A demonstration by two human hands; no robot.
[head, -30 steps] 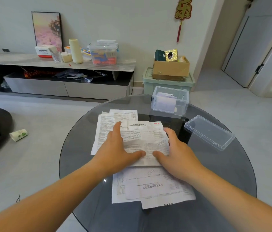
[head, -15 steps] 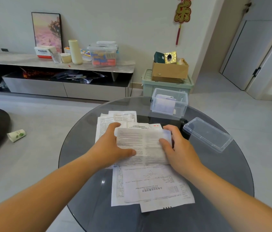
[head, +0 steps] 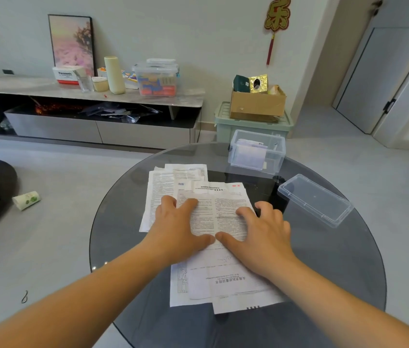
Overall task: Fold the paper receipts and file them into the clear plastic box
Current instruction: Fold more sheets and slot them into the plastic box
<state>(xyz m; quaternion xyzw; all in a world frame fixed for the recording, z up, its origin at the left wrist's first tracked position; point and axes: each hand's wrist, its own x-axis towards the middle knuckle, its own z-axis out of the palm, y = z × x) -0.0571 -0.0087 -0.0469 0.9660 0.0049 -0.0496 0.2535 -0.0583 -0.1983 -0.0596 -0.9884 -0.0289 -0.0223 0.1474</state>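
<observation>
Round smoked-glass table (head: 349, 272), living room: folded receipt (head: 221, 214) lies atop loose sheets (head: 223, 285), nearer than the clear plastic box (head: 257, 151), under left hand (head: 175, 229) and right hand (head: 263, 234), fingers outstretched, grasping nothing; crease is best pressed centre-outward, edges aligned.

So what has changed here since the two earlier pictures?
Both hands lifted the top receipt's near edge and folded it away from the person. Now the left hand and right hand press the folded receipt flat, thumbs nearly meeting at its near edge. The clear box, its lid and the other sheets stayed put.
</observation>
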